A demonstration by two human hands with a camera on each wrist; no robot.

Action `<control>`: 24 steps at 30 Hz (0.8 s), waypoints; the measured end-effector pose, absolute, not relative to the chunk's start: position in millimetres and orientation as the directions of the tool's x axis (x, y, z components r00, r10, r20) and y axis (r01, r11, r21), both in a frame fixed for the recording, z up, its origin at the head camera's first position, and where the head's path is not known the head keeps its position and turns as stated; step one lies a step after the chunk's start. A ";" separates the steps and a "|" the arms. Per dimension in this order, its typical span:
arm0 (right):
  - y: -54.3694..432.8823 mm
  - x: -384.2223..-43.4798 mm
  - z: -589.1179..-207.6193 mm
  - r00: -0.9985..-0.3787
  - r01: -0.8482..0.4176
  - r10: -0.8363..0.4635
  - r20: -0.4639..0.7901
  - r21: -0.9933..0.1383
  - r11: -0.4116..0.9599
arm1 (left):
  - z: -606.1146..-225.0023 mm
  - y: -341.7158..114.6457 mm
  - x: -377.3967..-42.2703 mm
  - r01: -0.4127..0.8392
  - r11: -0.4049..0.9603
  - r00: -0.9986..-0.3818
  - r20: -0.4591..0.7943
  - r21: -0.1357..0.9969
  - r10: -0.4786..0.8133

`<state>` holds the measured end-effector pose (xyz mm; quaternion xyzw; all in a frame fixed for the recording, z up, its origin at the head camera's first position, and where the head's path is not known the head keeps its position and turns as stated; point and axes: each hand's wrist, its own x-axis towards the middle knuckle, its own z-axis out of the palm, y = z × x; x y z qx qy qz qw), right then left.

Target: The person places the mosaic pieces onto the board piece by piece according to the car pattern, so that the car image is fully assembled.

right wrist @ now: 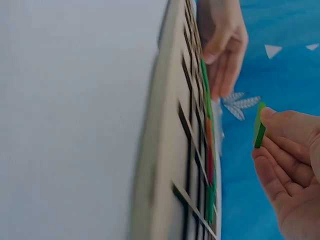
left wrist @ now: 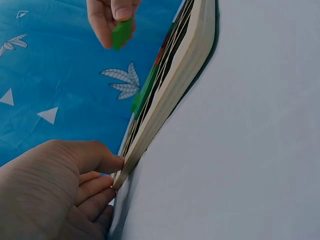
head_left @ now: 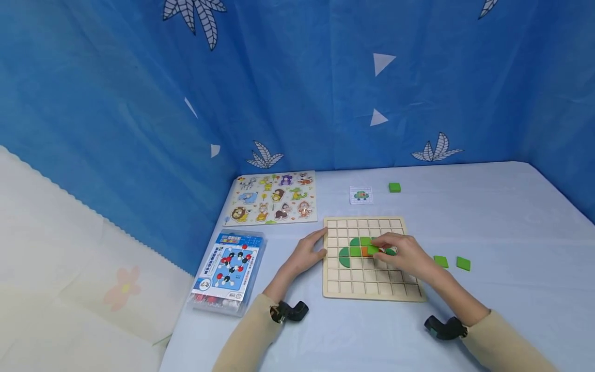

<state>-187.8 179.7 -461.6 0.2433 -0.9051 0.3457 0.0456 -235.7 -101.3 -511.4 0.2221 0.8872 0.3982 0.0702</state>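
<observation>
A wooden grid board (head_left: 344,288) lies on the table. On it sit dark green rounded pieces (head_left: 344,257), green square tiles (head_left: 355,251) and an orange tile (head_left: 364,251). My right hand (head_left: 403,254) pinches a green square tile (right wrist: 259,126) between thumb and fingertips, held above the board; in the head view it overlaps the orange piece. Along the board's left edge rests my left hand (head_left: 305,253), with thumb and fingertips touching the rim, as the left wrist view also shows. The right hand hides part of the pieces behind it.
Beyond the board are a small picture card (head_left: 361,195) and a green tile (head_left: 394,187). Two more green tiles, one nearer (head_left: 440,261) and one farther (head_left: 463,263), lie to the right. An animal puzzle (head_left: 271,199) and a boxed molecule kit (head_left: 230,271) occupy the left.
</observation>
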 end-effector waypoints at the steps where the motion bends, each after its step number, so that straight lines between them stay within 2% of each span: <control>1: 176.1 -188.5 -464.9 -0.867 -0.489 -0.426 0.259 -0.605 0.629 | -511.5 -101.1 -235.8 0.336 0.584 -0.892 0.051 0.739 0.449; 10: 154.5 -189.2 -484.0 -0.832 -0.540 -0.491 0.258 -0.574 0.615 | -510.4 -100.2 -236.4 0.330 0.589 -0.896 0.049 0.738 0.442; 18: 145.2 -187.9 -488.1 -0.802 -0.592 -0.546 0.243 -0.448 0.670 | -510.9 -100.1 -236.2 0.321 0.594 -0.900 0.041 0.737 0.434; 24: 144.2 -188.0 -488.5 -0.790 -0.610 -0.558 0.253 -0.417 0.674 | -511.0 -99.0 -236.6 0.315 0.594 -0.902 0.040 0.740 0.429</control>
